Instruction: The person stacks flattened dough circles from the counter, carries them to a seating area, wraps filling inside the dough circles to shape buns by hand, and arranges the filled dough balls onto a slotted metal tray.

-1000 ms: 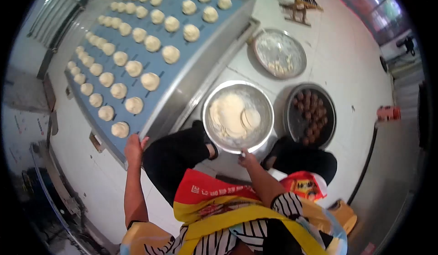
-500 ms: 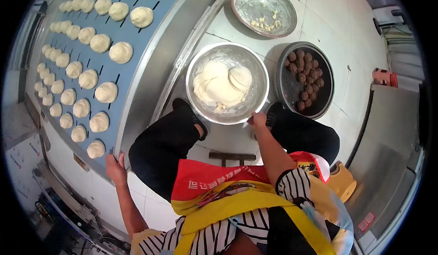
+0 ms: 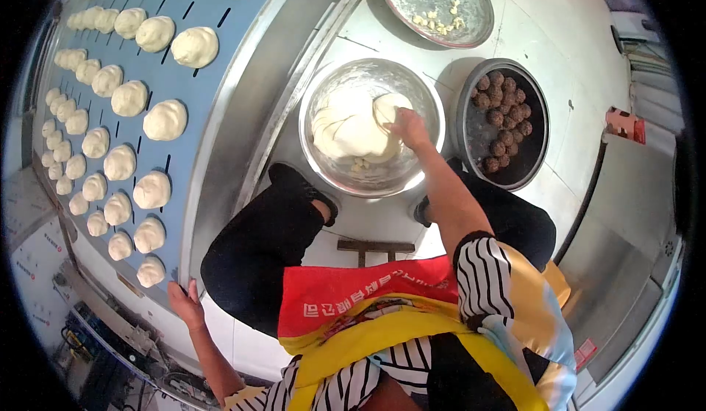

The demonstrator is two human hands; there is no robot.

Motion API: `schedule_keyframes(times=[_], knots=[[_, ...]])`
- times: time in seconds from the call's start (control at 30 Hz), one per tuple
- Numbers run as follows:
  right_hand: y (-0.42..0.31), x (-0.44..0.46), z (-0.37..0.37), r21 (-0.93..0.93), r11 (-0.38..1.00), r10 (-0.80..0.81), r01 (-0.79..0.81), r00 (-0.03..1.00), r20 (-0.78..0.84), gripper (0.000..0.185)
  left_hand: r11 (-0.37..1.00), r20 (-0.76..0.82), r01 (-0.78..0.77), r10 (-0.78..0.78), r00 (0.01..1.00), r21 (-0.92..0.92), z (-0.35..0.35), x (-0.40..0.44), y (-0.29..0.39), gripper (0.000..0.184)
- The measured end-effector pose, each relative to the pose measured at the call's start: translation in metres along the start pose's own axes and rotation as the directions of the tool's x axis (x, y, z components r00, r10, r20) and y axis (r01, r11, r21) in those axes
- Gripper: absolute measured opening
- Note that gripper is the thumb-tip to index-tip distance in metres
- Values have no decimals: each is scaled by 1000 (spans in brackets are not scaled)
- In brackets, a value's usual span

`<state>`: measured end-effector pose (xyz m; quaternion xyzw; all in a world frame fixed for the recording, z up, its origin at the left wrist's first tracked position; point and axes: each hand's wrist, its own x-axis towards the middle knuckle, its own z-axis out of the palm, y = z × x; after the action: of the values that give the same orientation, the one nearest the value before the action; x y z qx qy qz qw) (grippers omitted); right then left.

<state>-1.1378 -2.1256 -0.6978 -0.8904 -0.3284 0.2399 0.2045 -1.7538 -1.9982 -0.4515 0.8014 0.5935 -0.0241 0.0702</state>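
Note:
A wide metal bowl [image 3: 435,109] stands between my feet with a pile of overlapping pale dough wrappers [image 3: 344,128] in it. My right hand [image 3: 406,128] is inside the bowl, its fingers closed on the edge of a round dough wrapper [image 3: 387,108] at the pile's right side. At the near corner of the blue slotted surface [image 3: 202,91], my left hand [image 3: 185,303] is beside the metal edge with thumb and fingers apart. No held thing shows in it. Rows of pale dough buns [image 3: 152,189] sit on the blue surface; the nearest bun [image 3: 151,271] lies just above my left hand.
A dark round pan [image 3: 540,153] with several brown balls [image 3: 507,113] stands right of the bowl. Behind is a floury shallow pan [image 3: 471,2] with dough scraps. A metal cabinet [image 3: 618,242] borders the right. A small stool [image 3: 376,247] stands between my legs.
My right hand has left the bowl's rim and reached in to the dough wrapper. The buns and blue surface appear shifted left and down in view; my left hand is slightly lower.

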Motion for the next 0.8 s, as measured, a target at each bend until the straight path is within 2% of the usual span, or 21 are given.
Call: schedule_keyframes(times=[0.07,0.1,0.13,0.2,0.23,0.27,0.33,0.37,0.43,0.47,0.5,0.6,0.63,0.67,0.73,0.77,0.8], knots=[[10,17,1,-79,996,43,-34,991,126,41,999,38,34,-34,999,-17,0,2,-2,37],[15,17,-2,-110,991,-64,72,995,78,35,998,40,41,-39,998,-38,-1,2,-1,37],[20,21,-4,-76,997,-25,31,997,73,33,997,44,46,-44,998,-58,-2,2,-1,37],[29,32,-10,-7,999,52,-51,997,63,29,997,161,83,-82,983,5,-7,3,-9,38],[42,42,-9,-135,991,2,-1,1000,13,28,995,215,96,-102,971,37,-10,4,-10,39],[61,53,-6,81,990,113,-113,994,5,28,997,258,83,-79,963,-6,-18,9,-4,40],[76,70,-6,495,817,311,-296,949,53,30,994,329,59,-24,944,-96,-40,25,16,45],[73,70,-8,580,747,352,-324,934,68,37,998,356,-43,21,934,53,-48,32,10,51],[47,49,-16,290,952,91,-96,995,31,40,995,208,-70,54,977,69,-72,55,39,51],[34,40,-19,130,991,-51,45,998,40,42,994,126,-79,68,990,79,-84,71,62,51],[29,33,-14,23,993,-118,117,988,97,43,995,44,-95,95,995,2,-98,87,87,50],[14,30,-4,-131,990,-11,45,968,249,37,952,-204,-236,196,959,-197,-131,137,186,48],[28,35,9,-119,992,-27,48,984,174,29,916,-214,-294,240,947,-272,-139,149,220,47],[38,42,11,-83,996,-28,38,992,120,27,871,-223,-348,284,933,-346,-142,158,254,47],[54,56,9,-18,1000,-6,7,1000,12,24,707,-227,-518,471,853,-480,-137,172,322,42],[57,62,4,304,939,162,-162,986,26,25,611,-185,-543,550,814,-576,-128,179,355,39],[62,68,-5,584,753,313,-302,946,85,26,501,-154,-547,628,763,-670,-119,184,386,36]])
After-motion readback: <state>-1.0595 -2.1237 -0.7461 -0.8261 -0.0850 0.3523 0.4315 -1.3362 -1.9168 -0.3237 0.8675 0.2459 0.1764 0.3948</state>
